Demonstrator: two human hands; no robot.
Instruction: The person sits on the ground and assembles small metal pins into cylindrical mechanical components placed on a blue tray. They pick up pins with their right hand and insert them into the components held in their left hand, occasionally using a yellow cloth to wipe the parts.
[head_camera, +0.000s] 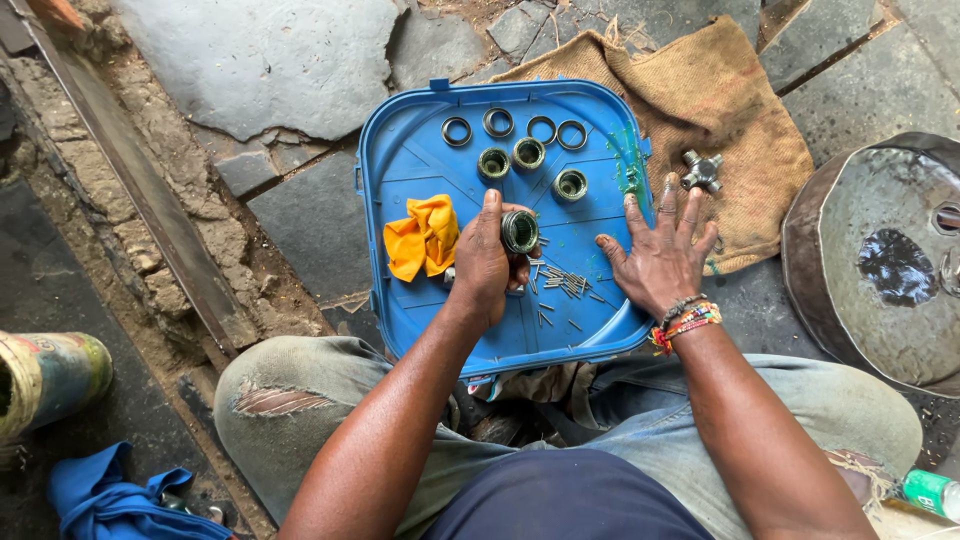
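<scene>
1. Metal bearing cup (520, 231) sits pinched in the left hand (485, 262), whose grip wraps tight around it above the blue tray (420, 170).
2. Right hand (660, 255) rests spread flat on the tray's edge, holding nothing, beside loose needle rollers (562, 283).

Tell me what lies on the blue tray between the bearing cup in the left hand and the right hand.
In the head view, a scatter of thin needle rollers lies on the blue tray between the bearing cup in the left hand and the right hand.
</scene>
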